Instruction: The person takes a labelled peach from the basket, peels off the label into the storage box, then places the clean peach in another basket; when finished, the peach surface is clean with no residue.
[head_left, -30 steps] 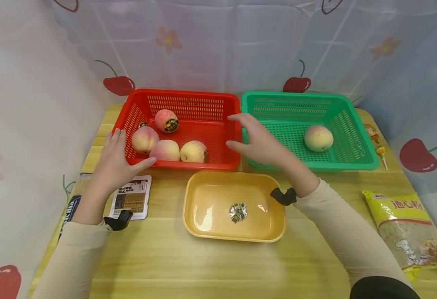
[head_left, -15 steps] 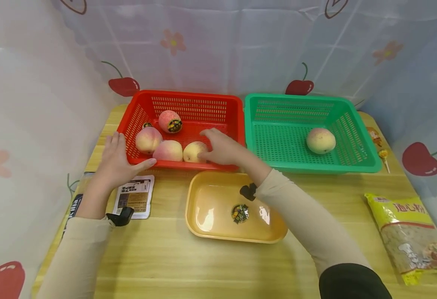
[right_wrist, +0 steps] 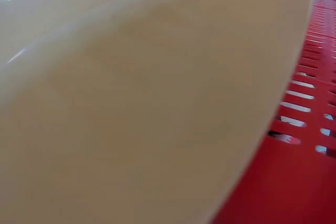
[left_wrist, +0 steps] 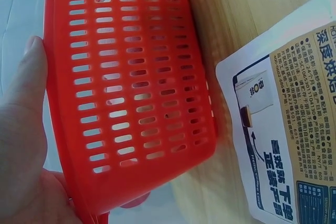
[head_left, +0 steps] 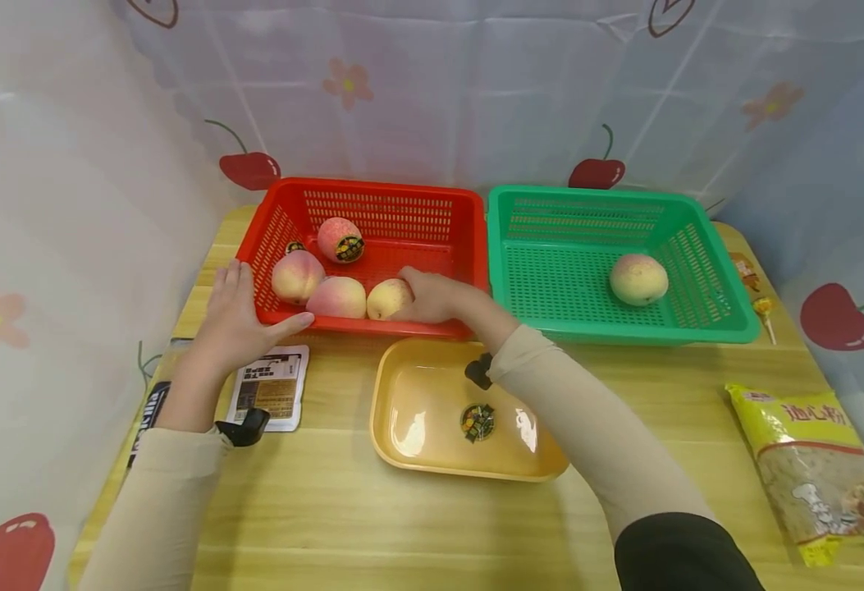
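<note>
A red basket holds several peaches. My right hand reaches into it, fingers curled round the rightmost peach near the front wall. That peach's pale skin fills the right wrist view, with the red basket floor behind. Two more peaches lie to its left, and a stickered one sits further back. My left hand rests flat against the basket's front-left corner, fingers along the side, thumb along the front. In the left wrist view the thumb lies on the basket wall.
A green basket with one peach stands to the right. In front lies a yellow tray holding a small sticker. A white packet lies by my left wrist, a yellow food bag at the right edge.
My right hand swung left from between the two baskets into the red one and closed on the rightmost peach. The left hand stayed at the basket's corner.
</note>
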